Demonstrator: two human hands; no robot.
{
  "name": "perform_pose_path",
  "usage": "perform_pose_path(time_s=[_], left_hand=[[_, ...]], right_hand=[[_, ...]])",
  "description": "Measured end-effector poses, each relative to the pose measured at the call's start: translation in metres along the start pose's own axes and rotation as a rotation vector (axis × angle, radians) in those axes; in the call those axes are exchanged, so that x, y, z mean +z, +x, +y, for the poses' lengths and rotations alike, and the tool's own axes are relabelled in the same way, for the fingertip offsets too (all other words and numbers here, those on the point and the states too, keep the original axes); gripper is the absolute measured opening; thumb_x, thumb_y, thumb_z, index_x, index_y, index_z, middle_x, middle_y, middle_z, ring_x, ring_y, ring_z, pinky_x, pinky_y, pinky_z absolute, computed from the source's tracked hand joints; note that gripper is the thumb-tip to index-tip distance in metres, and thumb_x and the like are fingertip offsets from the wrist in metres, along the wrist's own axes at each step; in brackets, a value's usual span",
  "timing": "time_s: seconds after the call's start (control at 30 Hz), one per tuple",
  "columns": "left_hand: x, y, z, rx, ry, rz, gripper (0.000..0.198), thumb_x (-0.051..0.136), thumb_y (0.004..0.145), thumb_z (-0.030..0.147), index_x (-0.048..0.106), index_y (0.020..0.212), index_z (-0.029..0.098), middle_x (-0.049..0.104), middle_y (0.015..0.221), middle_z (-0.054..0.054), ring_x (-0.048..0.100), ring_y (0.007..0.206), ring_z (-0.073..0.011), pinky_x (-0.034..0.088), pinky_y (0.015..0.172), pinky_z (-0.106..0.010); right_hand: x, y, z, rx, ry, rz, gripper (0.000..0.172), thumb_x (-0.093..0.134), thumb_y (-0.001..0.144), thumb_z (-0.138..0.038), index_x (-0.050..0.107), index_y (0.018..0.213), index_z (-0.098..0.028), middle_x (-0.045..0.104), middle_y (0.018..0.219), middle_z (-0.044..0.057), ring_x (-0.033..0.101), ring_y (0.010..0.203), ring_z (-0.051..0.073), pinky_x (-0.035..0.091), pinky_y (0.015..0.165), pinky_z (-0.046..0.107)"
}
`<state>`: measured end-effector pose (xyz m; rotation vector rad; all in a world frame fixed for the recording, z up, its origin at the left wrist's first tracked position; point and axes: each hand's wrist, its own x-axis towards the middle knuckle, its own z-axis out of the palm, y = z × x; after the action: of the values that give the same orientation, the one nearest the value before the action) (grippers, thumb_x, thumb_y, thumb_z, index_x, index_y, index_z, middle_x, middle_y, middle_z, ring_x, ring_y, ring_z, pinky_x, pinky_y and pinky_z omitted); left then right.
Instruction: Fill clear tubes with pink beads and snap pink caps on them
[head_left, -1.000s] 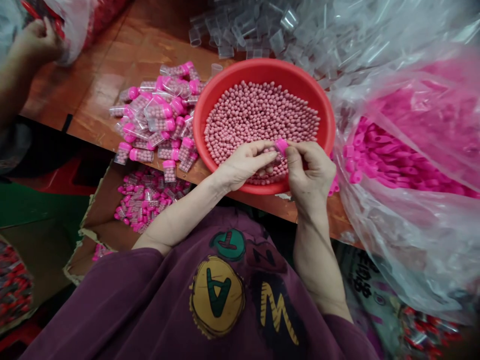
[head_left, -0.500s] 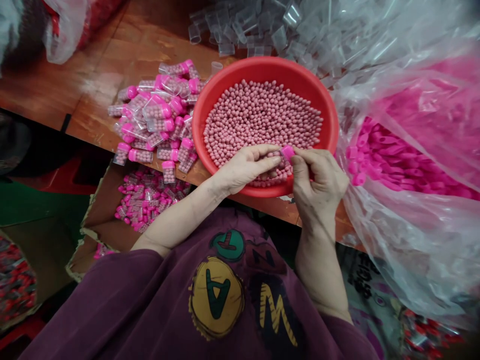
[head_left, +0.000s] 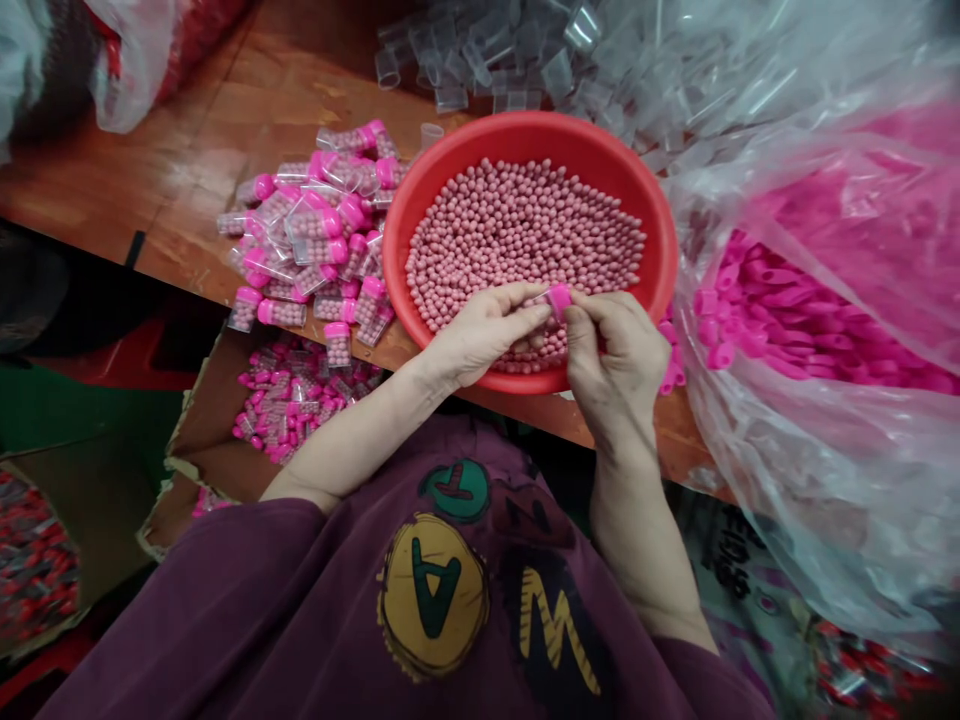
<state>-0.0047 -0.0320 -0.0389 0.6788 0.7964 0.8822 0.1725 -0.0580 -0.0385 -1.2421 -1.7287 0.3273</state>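
Note:
Above the near rim of a red basin [head_left: 405,330], both hands meet at a small clear tube with a pink cap [head_left: 559,298]. My left hand [head_left: 487,335] is closed around the tube, its fingers covering most of it. At the cap end, my right hand [head_left: 619,350] pinches the pink cap between thumb and fingers. Small pink beads [head_left: 525,230] fill much of the basin below. To the left lies a heap of capped tubes filled with beads [head_left: 322,230]. Whether the held tube has beads in it is hard to see.
Clear tubes without caps [head_left: 517,70] are piled at the back. A clear plastic bag [head_left: 787,440] of pink caps [head_left: 810,320] lies at the right. Below the table's left edge, a cardboard box [head_left: 214,400] holds more filled tubes. Loose pink caps [head_left: 671,355] lie beside the basin.
My right hand has shifted left and slightly inward with the pink cap, toward my left hand. My left hand, still round the tube, has moved slightly left.

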Motion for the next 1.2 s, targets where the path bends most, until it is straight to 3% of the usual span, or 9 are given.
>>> perform_pose_path(time_s=[0.17, 0.3, 0.4, 0.5, 0.63, 0.73, 0.8, 0.97, 1.2], left_hand=[[0.006, -0.004, 0.004, 0.013, 0.017, 0.048, 0.014, 0.092, 0.097, 0.026, 0.084, 0.106, 0.019, 0.073, 0.092, 0.0, 0.061, 0.076, -0.0097, 0.055, 0.076, -0.027], [0.009, -0.007, 0.008, 0.052, -0.004, 0.062, 0.009, 0.092, 0.094, 0.022, 0.085, 0.1, 0.02, 0.071, 0.087, 0.001, 0.059, 0.075, -0.0104, 0.052, 0.075, -0.028], [0.007, -0.005, 0.007, 0.086, 0.026, 0.047, 0.021, 0.101, 0.085, 0.03, 0.086, 0.095, 0.02, 0.074, 0.086, 0.001, 0.062, 0.078, -0.0109, 0.054, 0.077, -0.026], [0.005, -0.002, 0.004, 0.109, 0.057, 0.028, 0.031, 0.105, 0.081, 0.038, 0.088, 0.098, 0.019, 0.083, 0.098, -0.002, 0.072, 0.091, -0.0131, 0.06, 0.093, -0.028], [0.005, 0.0, 0.0, 0.134, 0.043, 0.028, 0.036, 0.108, 0.076, 0.039, 0.09, 0.099, 0.018, 0.087, 0.105, -0.004, 0.078, 0.104, -0.017, 0.061, 0.106, -0.032], [0.009, 0.001, -0.001, 0.124, 0.091, 0.093, 0.033, 0.108, 0.075, 0.036, 0.09, 0.095, 0.017, 0.087, 0.1, -0.004, 0.078, 0.101, -0.0173, 0.061, 0.105, -0.033], [0.012, 0.002, -0.002, 0.119, 0.12, 0.128, 0.031, 0.108, 0.076, 0.034, 0.089, 0.09, 0.015, 0.087, 0.097, -0.004, 0.078, 0.099, -0.0175, 0.061, 0.104, -0.033], [0.013, 0.003, -0.001, 0.084, 0.086, 0.157, 0.028, 0.107, 0.077, 0.03, 0.088, 0.089, 0.014, 0.084, 0.092, -0.003, 0.076, 0.092, -0.0157, 0.061, 0.097, -0.031], [0.008, 0.007, 0.007, -0.117, -0.105, 0.049, 0.018, 0.102, 0.085, 0.022, 0.085, 0.084, 0.014, 0.083, 0.084, -0.002, 0.071, 0.078, -0.0108, 0.061, 0.09, -0.028]], right_hand=[[-0.009, 0.007, -0.004, 0.018, 0.083, -0.12, 0.019, 0.067, 0.112, -0.035, 0.083, 0.106, -0.026, 0.082, 0.101, 0.006, 0.08, 0.095, 0.024, 0.067, 0.09, 0.044], [-0.025, 0.011, 0.001, 0.003, 0.092, -0.259, 0.024, 0.068, 0.108, -0.036, 0.085, 0.125, -0.031, 0.083, 0.123, 0.009, 0.081, 0.111, 0.027, 0.068, 0.1, 0.048], [-0.024, 0.007, 0.015, 0.11, 0.179, -0.168, 0.038, 0.073, 0.106, -0.048, 0.077, 0.141, -0.034, 0.081, 0.128, 0.008, 0.08, 0.108, 0.027, 0.07, 0.095, 0.048], [-0.015, 0.001, 0.021, 0.18, 0.228, -0.054, 0.039, 0.072, 0.108, -0.057, 0.074, 0.138, -0.032, 0.08, 0.117, 0.006, 0.079, 0.098, 0.024, 0.07, 0.087, 0.045], [-0.003, -0.008, 0.007, 0.011, 0.013, -0.157, 0.038, 0.07, 0.104, -0.038, 0.072, 0.139, -0.024, 0.08, 0.126, 0.013, 0.078, 0.115, 0.029, 0.068, 0.102, 0.05], [0.009, -0.011, 0.001, -0.116, -0.296, -0.149, 0.065, 0.08, 0.091, -0.04, 0.063, 0.148, -0.015, 0.078, 0.134, 0.025, 0.074, 0.122, 0.04, 0.065, 0.101, 0.061], [0.018, -0.012, 0.003, -0.128, -0.448, -0.102, 0.066, 0.081, 0.089, -0.044, 0.062, 0.145, -0.013, 0.077, 0.126, 0.026, 0.073, 0.115, 0.043, 0.063, 0.093, 0.062], [0.033, -0.012, 0.019, -0.106, -0.386, -0.084, 0.06, 0.078, 0.092, -0.055, 0.064, 0.138, -0.017, 0.074, 0.117, 0.019, 0.071, 0.111, 0.04, 0.06, 0.098, 0.062], [0.041, -0.021, 0.023, -0.186, -0.464, 0.12, 0.068, 0.076, 0.092, -0.057, 0.06, 0.147, -0.02, 0.076, 0.118, 0.017, 0.072, 0.109, 0.036, 0.062, 0.094, 0.056]])
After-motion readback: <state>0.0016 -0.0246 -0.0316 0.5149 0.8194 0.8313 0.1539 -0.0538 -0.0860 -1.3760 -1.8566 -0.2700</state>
